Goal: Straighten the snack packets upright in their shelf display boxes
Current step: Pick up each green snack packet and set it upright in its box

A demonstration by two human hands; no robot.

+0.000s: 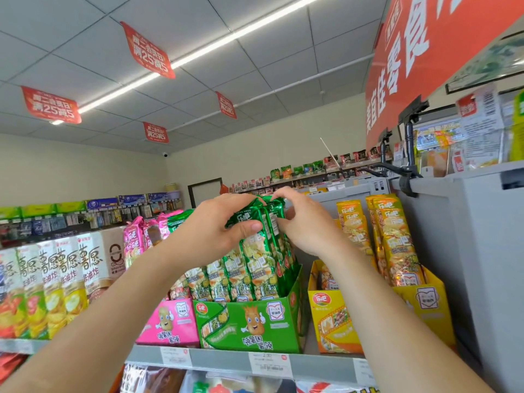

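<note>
A row of green snack packets (256,268) stands in a green display box (249,324) on the shelf in front of me. My left hand (215,225) grips the tops of the rightmost green packets from the left, thumb across their front. From the right, my right hand (303,222) pinches the same packet tops with its fingertips. The gripped packets stand nearly upright, leaning slightly right. Yellow packets (397,242) lean in a yellow box (337,321) to the right. Pink packets (136,236) stand in a pink box (170,321) to the left.
Tall potato-chip cartons (56,285) fill the shelf's left end. A grey shelf upright (467,251) rises on the right, with black sign clips above it. Price tags (269,364) hang on the shelf's front rail (226,360). More bagged goods lie on the shelf below.
</note>
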